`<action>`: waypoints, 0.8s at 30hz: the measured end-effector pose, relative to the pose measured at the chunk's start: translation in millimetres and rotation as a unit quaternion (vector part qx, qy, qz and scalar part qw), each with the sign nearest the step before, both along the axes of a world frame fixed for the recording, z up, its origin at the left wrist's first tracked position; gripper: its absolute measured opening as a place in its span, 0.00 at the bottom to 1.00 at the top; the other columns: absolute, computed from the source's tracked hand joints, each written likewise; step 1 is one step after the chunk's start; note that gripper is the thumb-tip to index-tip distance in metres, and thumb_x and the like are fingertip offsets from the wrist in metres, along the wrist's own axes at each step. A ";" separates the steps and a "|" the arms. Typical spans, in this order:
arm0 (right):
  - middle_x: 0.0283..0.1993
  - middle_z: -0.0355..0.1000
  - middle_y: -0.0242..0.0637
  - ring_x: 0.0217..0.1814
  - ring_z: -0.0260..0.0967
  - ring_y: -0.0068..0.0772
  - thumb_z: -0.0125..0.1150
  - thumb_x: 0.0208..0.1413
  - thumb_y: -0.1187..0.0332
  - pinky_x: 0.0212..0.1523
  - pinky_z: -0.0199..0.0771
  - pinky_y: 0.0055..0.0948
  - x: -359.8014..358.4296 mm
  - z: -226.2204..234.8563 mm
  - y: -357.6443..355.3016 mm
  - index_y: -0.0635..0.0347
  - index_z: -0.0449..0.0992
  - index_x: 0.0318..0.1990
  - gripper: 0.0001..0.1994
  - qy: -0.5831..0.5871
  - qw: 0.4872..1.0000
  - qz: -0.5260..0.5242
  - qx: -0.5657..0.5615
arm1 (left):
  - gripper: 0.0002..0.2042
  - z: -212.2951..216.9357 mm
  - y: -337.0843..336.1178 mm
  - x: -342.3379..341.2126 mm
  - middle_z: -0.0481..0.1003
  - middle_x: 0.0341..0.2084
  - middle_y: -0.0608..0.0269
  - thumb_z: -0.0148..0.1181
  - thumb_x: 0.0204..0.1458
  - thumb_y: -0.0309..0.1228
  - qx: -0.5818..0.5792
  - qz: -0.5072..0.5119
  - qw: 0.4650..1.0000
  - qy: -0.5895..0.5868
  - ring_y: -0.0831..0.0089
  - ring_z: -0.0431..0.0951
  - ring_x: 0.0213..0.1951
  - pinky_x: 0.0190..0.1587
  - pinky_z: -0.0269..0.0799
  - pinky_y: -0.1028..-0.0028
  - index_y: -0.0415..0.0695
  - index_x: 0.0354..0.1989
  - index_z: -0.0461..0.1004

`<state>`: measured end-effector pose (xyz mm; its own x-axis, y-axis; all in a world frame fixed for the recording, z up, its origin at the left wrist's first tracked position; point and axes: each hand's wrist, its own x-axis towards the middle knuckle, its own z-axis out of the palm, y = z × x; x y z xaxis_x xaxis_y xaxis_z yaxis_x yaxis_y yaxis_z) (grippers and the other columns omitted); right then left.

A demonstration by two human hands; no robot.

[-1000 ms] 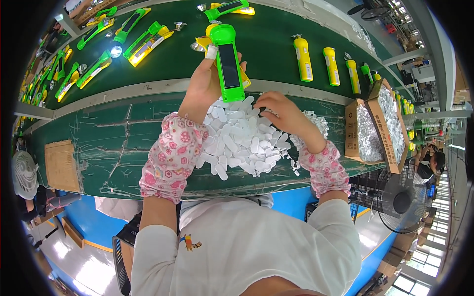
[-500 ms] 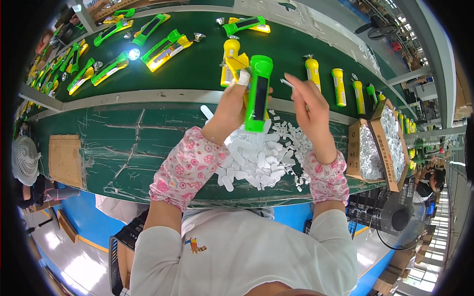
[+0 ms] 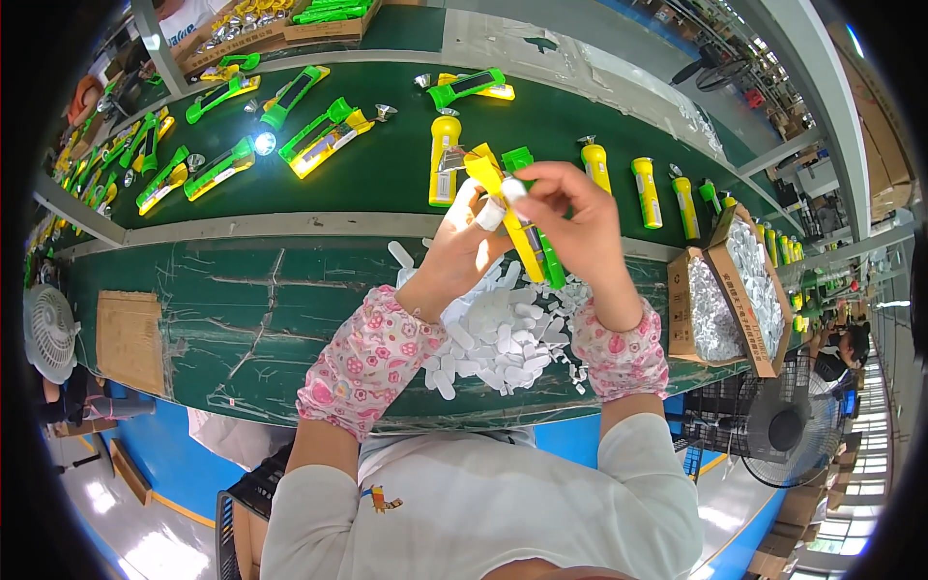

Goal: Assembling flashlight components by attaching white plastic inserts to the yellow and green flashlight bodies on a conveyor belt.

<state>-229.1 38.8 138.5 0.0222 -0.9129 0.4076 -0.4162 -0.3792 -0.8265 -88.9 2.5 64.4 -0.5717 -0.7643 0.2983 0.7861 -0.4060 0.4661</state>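
My left hand [image 3: 462, 249], with white wrapping on its thumb, grips an opened flashlight with a yellow half [image 3: 527, 253] and a green half [image 3: 552, 265] side by side. My right hand [image 3: 577, 217] is closed at the flashlight's upper part, its fingertips pinching a small white piece [image 3: 513, 189] against it. Thin wires show at the yellow half's top end. Below my hands lies a heap of white oval strips [image 3: 483, 338] on the green bench, with smaller white bits [image 3: 574, 293] to its right. A yellow flashlight body [image 3: 445, 159] stands just beyond.
Several opened green and yellow flashlights [image 3: 324, 137] lie on the far green belt [image 3: 387, 179], one lit. More yellow bodies [image 3: 646, 191] stand to the right. Cardboard boxes [image 3: 684, 309] of small parts sit at the bench's right end. A cardboard sheet [image 3: 130, 340] lies left; fans flank the bench.
The flashlight has turned from its green outer face to show its yellow half. My right hand has moved left onto it with the small white piece. The view has shifted slightly.
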 end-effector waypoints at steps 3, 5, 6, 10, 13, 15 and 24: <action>0.30 0.74 0.22 0.26 0.58 0.09 0.65 0.51 0.77 0.27 0.57 0.13 2.9 -2.4 1.3 0.58 0.76 0.42 0.11 0.001 1.000 -0.007 0.025 | 0.17 -2.9 -2.6 3.1 0.66 0.49 0.63 0.56 0.59 0.33 0.009 0.033 0.999 -0.039 0.70 0.70 0.53 0.54 0.71 0.61 0.46 0.53 0.60; 0.30 0.74 0.24 0.26 0.58 0.09 0.65 0.51 0.77 0.27 0.56 0.14 0.1 -7.2 1.2 0.58 0.76 0.42 0.11 0.023 0.999 0.000 0.039 | 0.17 -2.5 -4.4 4.6 0.66 0.49 0.63 0.56 0.59 0.33 0.000 0.046 0.997 -0.056 0.70 0.71 0.52 0.54 0.71 0.61 0.45 0.53 0.60; 0.30 0.73 0.24 0.27 0.59 0.12 0.65 0.51 0.77 0.28 0.57 0.15 0.4 -12.5 0.2 0.58 0.75 0.44 0.12 0.062 0.998 -0.002 -0.022 | 0.17 -0.7 -3.9 4.8 0.67 0.48 0.63 0.56 0.59 0.33 -0.010 0.059 0.995 -0.074 0.70 0.71 0.52 0.53 0.71 0.62 0.45 0.54 0.60; 0.34 0.69 0.32 0.34 0.64 0.25 0.70 0.47 0.71 0.33 0.65 0.22 -1.3 -5.9 7.6 0.56 0.69 0.56 0.27 0.237 0.949 -0.066 -0.198 | 0.16 -4.1 -5.0 5.7 0.67 0.49 0.63 0.51 0.61 0.33 0.013 0.043 0.998 -0.035 0.70 0.71 0.52 0.55 0.69 0.62 0.45 0.55 0.59; 0.40 0.66 0.42 0.38 0.66 0.35 0.71 0.46 0.62 0.41 0.69 0.30 -1.9 -12.2 28.7 0.62 0.62 0.63 0.36 0.191 0.978 -0.082 -0.001 | 0.19 -4.0 -6.0 9.5 0.67 0.54 0.56 0.41 0.66 0.38 0.087 0.011 0.996 0.028 0.62 0.69 0.56 0.58 0.66 0.59 0.46 0.61 0.56; 0.39 0.65 0.45 0.39 0.67 0.38 0.65 0.53 0.61 0.41 0.69 0.32 -9.6 -20.1 30.6 0.67 0.63 0.60 0.30 0.174 0.976 -0.009 0.133 | 0.19 1.2 -2.0 4.8 0.67 0.50 0.56 0.41 0.65 0.39 0.108 0.074 0.991 -0.042 0.62 0.69 0.56 0.58 0.66 0.60 0.45 0.61 0.56; 0.39 0.68 0.43 0.39 0.68 0.37 0.50 0.63 0.61 0.42 0.68 0.31 2.4 -50.3 12.9 0.63 0.69 0.56 0.19 0.055 0.998 0.032 0.015 | 0.10 -1.9 -2.7 7.3 0.68 0.37 0.64 0.46 0.62 0.32 0.163 0.156 0.967 -0.121 0.73 0.71 0.40 0.43 0.71 0.69 0.43 0.49 0.62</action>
